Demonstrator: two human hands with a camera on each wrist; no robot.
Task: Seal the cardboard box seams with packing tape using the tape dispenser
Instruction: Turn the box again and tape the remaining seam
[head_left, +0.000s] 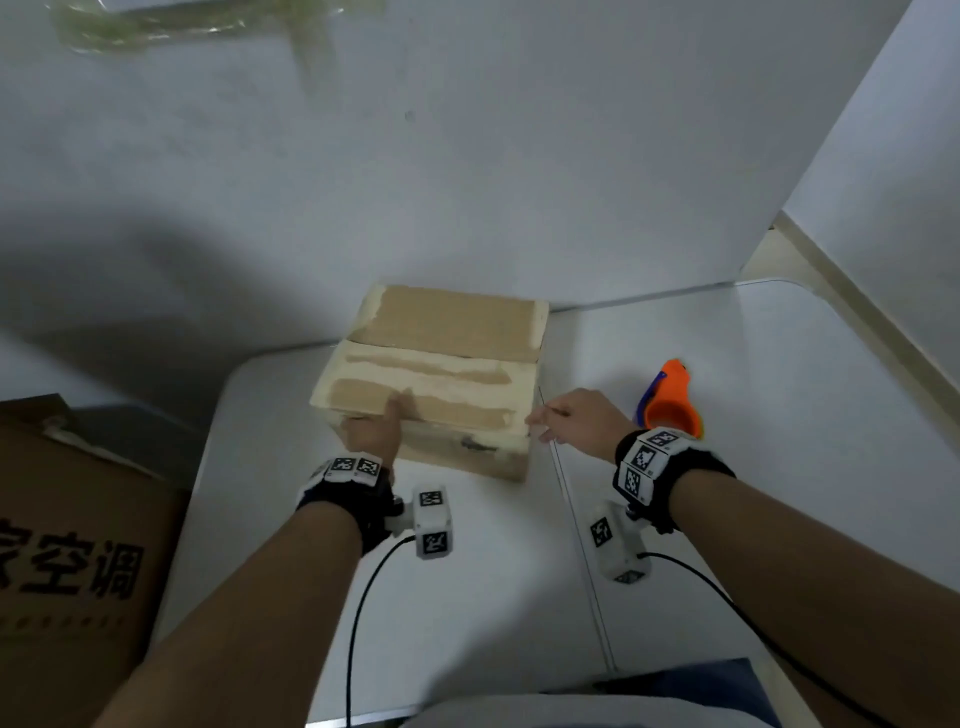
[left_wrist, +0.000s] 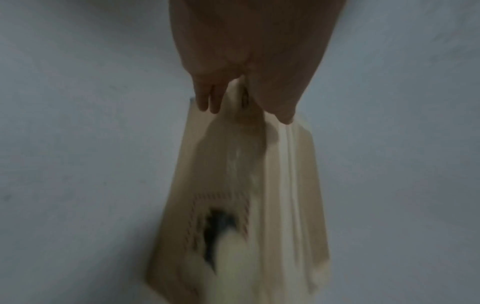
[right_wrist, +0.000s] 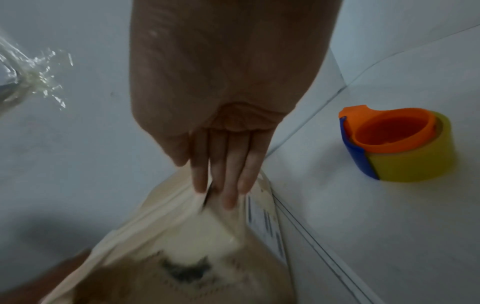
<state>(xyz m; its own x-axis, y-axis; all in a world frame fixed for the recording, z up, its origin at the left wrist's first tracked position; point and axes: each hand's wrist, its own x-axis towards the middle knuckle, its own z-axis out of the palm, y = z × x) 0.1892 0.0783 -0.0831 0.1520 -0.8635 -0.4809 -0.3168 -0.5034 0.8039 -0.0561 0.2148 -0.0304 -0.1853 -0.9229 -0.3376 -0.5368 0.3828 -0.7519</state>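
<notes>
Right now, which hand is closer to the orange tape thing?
The right hand. It touches the cardboard box's right corner, and the orange tape dispenser sits on the table just beyond it. The left hand holds the box's left front edge, farther away.

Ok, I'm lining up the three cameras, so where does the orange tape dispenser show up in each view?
Head: the tape dispenser lies on the white table, right of centre, beyond the right hand.
Left wrist: not in it.
Right wrist: the dispenser sits at the right edge, mid-height, untouched.
Shared landmark: the cardboard box, which fills the lower part of both wrist views.
</notes>
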